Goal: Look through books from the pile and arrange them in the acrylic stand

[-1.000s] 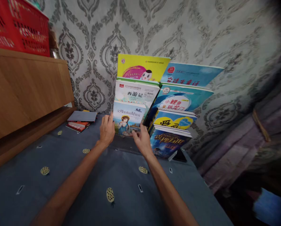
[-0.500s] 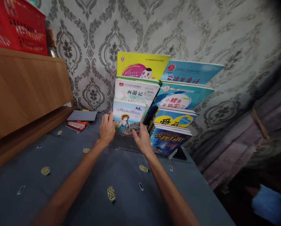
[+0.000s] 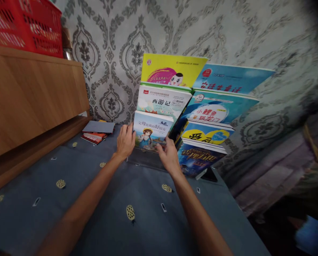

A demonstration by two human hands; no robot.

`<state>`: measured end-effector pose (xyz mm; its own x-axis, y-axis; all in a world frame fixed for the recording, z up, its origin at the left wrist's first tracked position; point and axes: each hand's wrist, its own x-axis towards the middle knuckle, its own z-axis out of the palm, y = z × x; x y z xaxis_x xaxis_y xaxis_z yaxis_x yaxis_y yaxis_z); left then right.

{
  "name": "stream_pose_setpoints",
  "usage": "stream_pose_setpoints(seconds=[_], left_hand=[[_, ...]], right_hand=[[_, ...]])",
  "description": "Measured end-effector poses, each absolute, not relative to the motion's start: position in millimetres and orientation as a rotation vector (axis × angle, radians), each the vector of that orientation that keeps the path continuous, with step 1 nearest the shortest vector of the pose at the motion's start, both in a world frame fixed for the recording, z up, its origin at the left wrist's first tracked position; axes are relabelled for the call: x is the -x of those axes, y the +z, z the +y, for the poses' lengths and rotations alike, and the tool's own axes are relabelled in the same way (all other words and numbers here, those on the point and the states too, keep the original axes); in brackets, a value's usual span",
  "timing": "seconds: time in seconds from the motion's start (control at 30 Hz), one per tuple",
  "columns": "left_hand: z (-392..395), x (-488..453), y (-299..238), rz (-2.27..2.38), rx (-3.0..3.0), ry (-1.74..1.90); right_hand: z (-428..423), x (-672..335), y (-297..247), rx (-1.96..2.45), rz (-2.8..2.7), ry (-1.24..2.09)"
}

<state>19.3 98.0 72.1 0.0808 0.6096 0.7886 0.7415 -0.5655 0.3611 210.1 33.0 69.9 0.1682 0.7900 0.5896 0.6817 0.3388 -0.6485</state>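
Note:
A small blue book [image 3: 150, 132] with a girl in a yellow hat on its cover stands at the front of the left stack, leaning back. My left hand [image 3: 125, 141] grips its left edge, with the fingertips partly hidden behind it. At the lower right edge is my right hand [image 3: 169, 155], its thumb on the cover and fingers along the side. Behind stand a white book [image 3: 161, 101] and a yellow book [image 3: 172, 64]. Beneath the small book a dark rack base [image 3: 145, 159] shows.
To the right stands another row: a dark blue book [image 3: 199, 158], a yellow-and-blue book [image 3: 204, 134], and teal books [image 3: 217, 106]. Thin books [image 3: 98, 127] lie by the wooden cabinet [image 3: 38, 81], which carries a red basket [image 3: 43, 30]. Patterned cloth [image 3: 108, 209] covers the surface.
The whole scene has shifted slightly right in the picture as my head turned. Both hands stay at the small book's sides, and it still stands at the front of its stack.

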Motion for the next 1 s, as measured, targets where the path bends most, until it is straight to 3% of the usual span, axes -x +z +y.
stream_pose_setpoints(seconds=[0.2,0.3,0.47,0.8,1.0], left_hand=[[112,-10,70,-1.247,2.217,-1.838],[138,8,60,-1.421,2.155,-1.868],[179,54,26,-1.982,2.114,-0.809],[219,89,18,-1.916,2.131,-0.327],[216,94,28,-1.868,2.176,-0.165]], right_hand=[[28,-207,71,1.388,-1.534,0.106],[23,-205,68,1.401,-1.524,0.112],[-7,-193,52,1.425,-1.528,0.105],[-79,-186,-38,1.444,-1.863,0.291],[-77,-189,-44,1.466,-1.892,0.315]])
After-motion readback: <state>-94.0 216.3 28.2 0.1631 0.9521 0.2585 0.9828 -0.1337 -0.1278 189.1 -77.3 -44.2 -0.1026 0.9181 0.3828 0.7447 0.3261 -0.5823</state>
